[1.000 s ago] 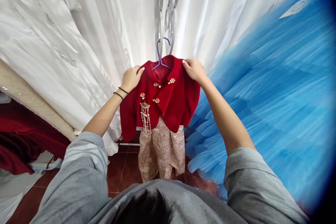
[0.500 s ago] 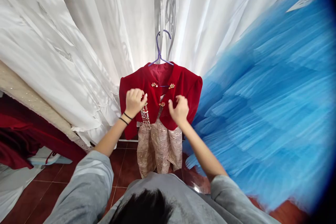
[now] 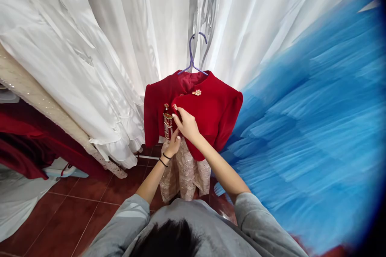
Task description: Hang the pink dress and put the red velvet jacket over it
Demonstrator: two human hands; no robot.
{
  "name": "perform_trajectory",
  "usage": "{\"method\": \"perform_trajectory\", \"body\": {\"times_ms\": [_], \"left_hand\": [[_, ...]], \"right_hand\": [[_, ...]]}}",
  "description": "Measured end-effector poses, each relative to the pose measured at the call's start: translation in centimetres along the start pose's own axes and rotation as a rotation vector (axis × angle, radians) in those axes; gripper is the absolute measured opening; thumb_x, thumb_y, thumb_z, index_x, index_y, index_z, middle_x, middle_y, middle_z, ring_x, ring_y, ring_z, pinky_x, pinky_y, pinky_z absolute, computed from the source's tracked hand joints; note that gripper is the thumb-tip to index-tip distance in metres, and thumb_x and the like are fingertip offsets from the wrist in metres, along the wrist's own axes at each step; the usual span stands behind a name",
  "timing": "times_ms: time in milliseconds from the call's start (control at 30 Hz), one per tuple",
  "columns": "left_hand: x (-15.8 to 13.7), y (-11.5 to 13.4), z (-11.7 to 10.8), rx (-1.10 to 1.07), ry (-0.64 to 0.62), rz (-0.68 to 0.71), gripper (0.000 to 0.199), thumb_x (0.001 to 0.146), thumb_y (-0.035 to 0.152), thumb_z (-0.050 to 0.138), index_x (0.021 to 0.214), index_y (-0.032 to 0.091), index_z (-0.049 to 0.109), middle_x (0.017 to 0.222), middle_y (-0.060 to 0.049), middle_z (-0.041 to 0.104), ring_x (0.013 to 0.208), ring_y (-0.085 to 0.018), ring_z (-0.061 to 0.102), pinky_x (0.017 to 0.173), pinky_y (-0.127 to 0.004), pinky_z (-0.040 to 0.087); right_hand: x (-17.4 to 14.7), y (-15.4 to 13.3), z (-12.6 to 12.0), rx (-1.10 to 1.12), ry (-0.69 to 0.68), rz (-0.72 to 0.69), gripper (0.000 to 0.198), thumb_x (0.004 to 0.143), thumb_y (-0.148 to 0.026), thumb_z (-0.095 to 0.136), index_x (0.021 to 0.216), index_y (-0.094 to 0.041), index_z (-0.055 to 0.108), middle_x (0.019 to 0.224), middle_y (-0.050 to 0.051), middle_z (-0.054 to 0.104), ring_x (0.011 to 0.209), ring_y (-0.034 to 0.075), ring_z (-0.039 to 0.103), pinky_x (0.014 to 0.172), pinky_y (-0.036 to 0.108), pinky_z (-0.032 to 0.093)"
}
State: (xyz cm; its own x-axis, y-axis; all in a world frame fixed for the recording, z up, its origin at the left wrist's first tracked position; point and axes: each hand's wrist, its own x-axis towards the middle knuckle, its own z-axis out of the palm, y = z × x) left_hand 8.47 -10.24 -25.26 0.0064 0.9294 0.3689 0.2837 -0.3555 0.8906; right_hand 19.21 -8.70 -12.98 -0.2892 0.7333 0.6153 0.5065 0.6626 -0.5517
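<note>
One red jacket (image 3: 208, 114) directly in front of both hands (image 3: 187, 126)

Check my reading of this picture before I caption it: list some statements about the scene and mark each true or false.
1. The red jacket hangs on a hanger. True.
2. The hanger is bright yellow. False: it is purple.
3. The right hand is at the front of the red jacket. True.
4. The left hand is higher in the picture than the right hand. False: it is lower.
5. A beaded tassel hangs on the red jacket's front. True.
6. The blue tulle fills the left side of the picture. False: it is on the right side.
</note>
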Motion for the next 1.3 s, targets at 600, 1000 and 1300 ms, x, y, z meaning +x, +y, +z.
{"method": "perform_trajectory", "body": {"times_ms": [600, 1000, 1300], "left_hand": [[0.7, -1.0, -2.8, 0.231, 0.056, -0.286, 0.007, 0.079, 0.013, 0.062, 0.085, 0.017, 0.066, 0.080, -0.007, 0.072, 0.076, -0.019, 0.069, 0.078, -0.031, 0.053], [7.9, 4.5, -2.8, 0.667, 0.703, -0.163, 0.073, 0.081, 0.038, 0.072, 0.143, 0.012, 0.045, 0.154, -0.026, 0.036, 0.145, -0.043, 0.030, 0.118, -0.064, 0.019], [11.6, 7.0, -20.6, 0.684, 0.770, 0.156, 0.045, 0.079, 0.006, 0.046, 0.115, 0.014, 0.071, 0.118, -0.017, 0.067, 0.121, -0.036, 0.054, 0.113, -0.055, 0.030]], "right_hand": [[-8.6, 4.5, -0.7, 0.119, -0.005, 0.398, 0.041, 0.089, -0.023, 0.050, 0.127, -0.014, 0.063, 0.114, 0.015, 0.073, 0.088, 0.022, 0.072, 0.089, 0.040, 0.058], [-0.9, 7.1, -2.4, -0.549, 0.339, 0.548, 0.092, 0.085, -0.032, 0.055, 0.157, 0.001, 0.010, 0.163, 0.035, 0.001, 0.153, 0.044, 0.003, 0.117, 0.070, 0.013], [1.7, 14.4, -18.0, -0.522, 0.768, 0.355, 0.051, 0.083, -0.011, 0.034, 0.123, -0.020, 0.065, 0.142, 0.012, 0.058, 0.140, 0.031, 0.040, 0.118, 0.065, 0.019]]}}
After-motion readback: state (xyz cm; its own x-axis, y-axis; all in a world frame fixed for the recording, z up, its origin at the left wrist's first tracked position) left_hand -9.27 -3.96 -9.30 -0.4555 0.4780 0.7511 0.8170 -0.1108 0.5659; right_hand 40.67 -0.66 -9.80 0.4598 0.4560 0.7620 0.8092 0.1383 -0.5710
